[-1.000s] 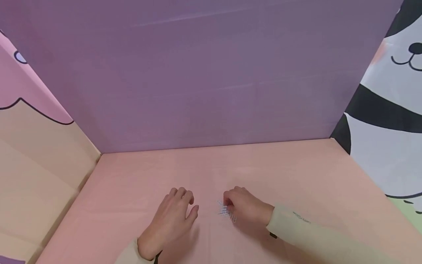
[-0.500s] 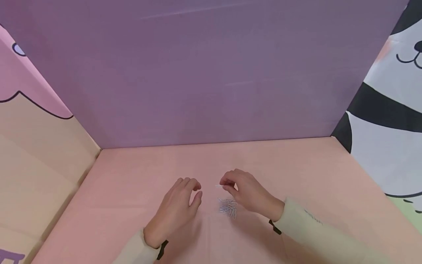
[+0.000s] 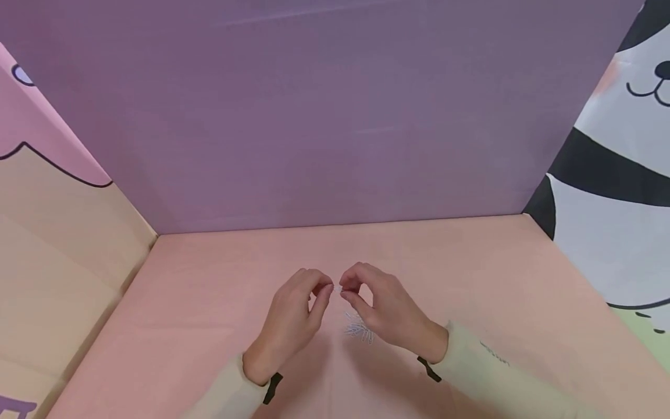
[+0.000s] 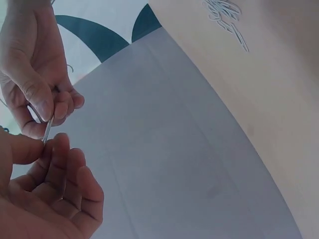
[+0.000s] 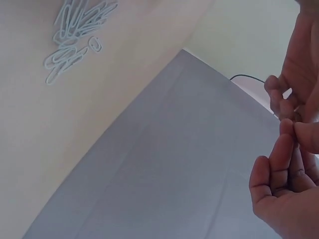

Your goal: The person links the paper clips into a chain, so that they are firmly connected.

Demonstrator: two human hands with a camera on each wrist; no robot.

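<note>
A pale blue paper clip (image 3: pixel 337 288) is held above the pink table (image 3: pixel 471 273), between my two hands. My right hand (image 3: pixel 348 290) pinches it between thumb and fingers. My left hand (image 3: pixel 327 290) meets it from the left, thumb and forefinger closing on the clip's other end. The left wrist view shows the clip (image 4: pixel 47 130) as a thin wire running from the right hand's fingers (image 4: pixel 50 102) down to the left fingertips (image 4: pixel 55 144). A small pile of paper clips (image 3: pixel 359 330) lies on the table just below the hands, and appears as the pile (image 5: pixel 75 35) in the right wrist view.
A purple back wall (image 3: pixel 335 116) closes off the table. A pink and beige panel (image 3: pixel 57 233) stands on the left and a panda-print panel (image 3: pixel 617 174) on the right. Both forearms wear cream sleeves (image 3: pixel 502 372).
My right hand lifted off the pile with one clip pinched and moved up and left. My left hand rose from the table and came in to meet it.
</note>
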